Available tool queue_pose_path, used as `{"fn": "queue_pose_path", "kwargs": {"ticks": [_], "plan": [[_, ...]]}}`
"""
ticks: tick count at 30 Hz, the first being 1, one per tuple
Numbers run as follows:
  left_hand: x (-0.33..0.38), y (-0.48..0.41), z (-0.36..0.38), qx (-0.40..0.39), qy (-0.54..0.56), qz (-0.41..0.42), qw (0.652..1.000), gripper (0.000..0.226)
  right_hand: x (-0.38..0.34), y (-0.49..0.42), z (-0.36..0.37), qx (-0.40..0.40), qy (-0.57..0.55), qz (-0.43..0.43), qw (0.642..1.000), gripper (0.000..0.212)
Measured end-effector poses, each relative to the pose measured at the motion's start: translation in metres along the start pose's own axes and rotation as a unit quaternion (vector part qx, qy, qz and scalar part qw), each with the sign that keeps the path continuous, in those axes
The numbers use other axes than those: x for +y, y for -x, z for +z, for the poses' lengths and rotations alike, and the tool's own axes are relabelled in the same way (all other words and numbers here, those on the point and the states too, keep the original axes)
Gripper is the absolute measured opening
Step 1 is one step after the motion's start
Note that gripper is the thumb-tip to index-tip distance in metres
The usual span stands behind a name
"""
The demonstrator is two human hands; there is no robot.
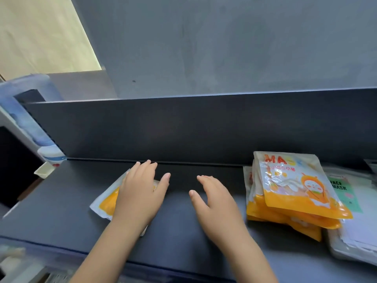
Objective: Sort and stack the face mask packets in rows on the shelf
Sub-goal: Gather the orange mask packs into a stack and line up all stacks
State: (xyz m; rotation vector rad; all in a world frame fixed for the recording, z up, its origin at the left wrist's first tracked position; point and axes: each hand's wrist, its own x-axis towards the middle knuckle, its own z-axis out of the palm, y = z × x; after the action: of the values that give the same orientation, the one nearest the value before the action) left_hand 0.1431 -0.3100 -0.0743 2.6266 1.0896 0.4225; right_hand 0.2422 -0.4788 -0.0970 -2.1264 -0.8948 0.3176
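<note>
My left hand (140, 190) lies flat, fingers straight, on top of an orange and white mask packet (106, 203) on the dark shelf (179, 227). My right hand (216, 203) hovers or rests on the bare shelf just right of it, fingers relaxed, holding nothing. A leaning stack of orange mask packets (293, 190) printed "MASK" sits to the right. Beyond it lie white and green "FACE MASK" packets (344, 193) at the right edge.
A dark back panel (163, 129) rises behind the shelf, with a grey wall above. At the far left stand a blue and white bottle (51, 154) and a pale blue container (24, 94). The shelf's front edge runs along the bottom.
</note>
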Motion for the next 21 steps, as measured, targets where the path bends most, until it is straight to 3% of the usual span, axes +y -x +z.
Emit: {"fn": "queue_pose_path", "kwargs": {"ticks": [5, 10, 14, 17, 21], "plan": [[-0.044, -0.001, -0.002, -0.005, 0.01, -0.013, 1.0, 0.057, -0.025, -0.014, 0.037, 0.022, 0.02, 0.093, 0.995, 0.048], [-0.099, -0.01, -0.014, -0.063, 0.019, -0.02, 0.998, 0.036, -0.06, -0.032, 0.09, 0.009, 0.042, 0.217, 0.975, 0.038], [-0.137, -0.021, -0.029, -0.123, 0.026, 0.021, 0.992, 0.047, -0.087, -0.045, 0.13, 0.078, 0.039, 0.278, 0.957, 0.032], [-0.157, -0.028, -0.04, -0.173, 0.068, 0.039, 0.982, 0.044, -0.102, -0.046, 0.145, 0.127, -0.123, 0.287, 0.941, 0.015], [-0.178, -0.039, -0.055, -0.195, 0.146, 0.025, 0.97, 0.046, -0.125, -0.04, 0.162, 0.175, -0.394, 0.237, 0.871, 0.011]]}}
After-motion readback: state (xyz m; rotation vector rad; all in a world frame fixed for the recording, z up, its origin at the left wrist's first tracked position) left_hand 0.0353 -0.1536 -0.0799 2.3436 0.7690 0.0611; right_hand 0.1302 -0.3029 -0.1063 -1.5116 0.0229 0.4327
